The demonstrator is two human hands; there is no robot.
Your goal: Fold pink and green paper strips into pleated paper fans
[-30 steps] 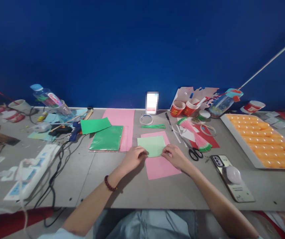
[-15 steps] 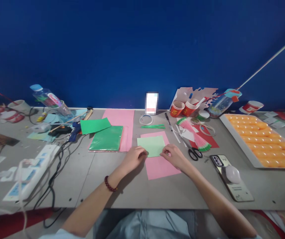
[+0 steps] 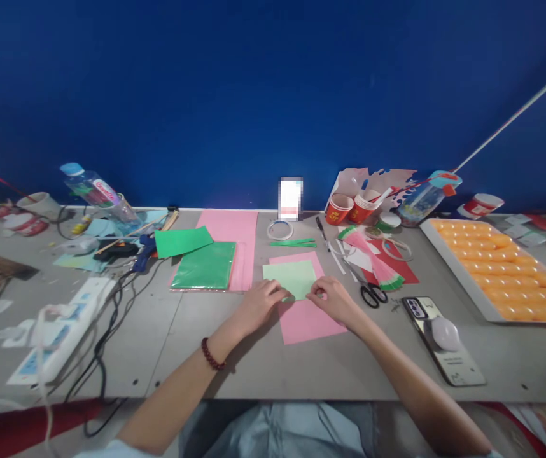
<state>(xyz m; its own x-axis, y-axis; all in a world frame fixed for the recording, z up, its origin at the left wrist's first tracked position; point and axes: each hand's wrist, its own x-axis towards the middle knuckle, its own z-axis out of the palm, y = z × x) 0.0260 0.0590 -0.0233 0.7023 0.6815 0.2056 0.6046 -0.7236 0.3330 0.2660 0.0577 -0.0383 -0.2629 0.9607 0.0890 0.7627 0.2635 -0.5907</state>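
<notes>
A light green sheet of paper [image 3: 293,275] lies over a pink sheet of paper [image 3: 307,323], whose lower part and upper edge show around it. My left hand [image 3: 264,302] is at the lower left edge of the green sheet, fingers closed together and bearing on that edge. At the lower right corner, my right hand [image 3: 331,296] pinches the green sheet between thumb and fingers. Its grip is partly hidden behind the knuckles. Just beyond the sheets are green paper strips [image 3: 293,243] and a roll of tape [image 3: 280,229].
Left of the sheets is a green paper pack [image 3: 205,266]. Black-handled scissors [image 3: 373,295], a phone [image 3: 443,343] and a tray of orange balls [image 3: 502,270] are on the right. A power strip [image 3: 65,331] with loose cables lies at left. Red paper cups [image 3: 338,208] stand behind.
My left hand's fingers have stretched and slid slightly right along the lower edge of the light green paper. My right hand and both sheets stay nearly where they were.
</notes>
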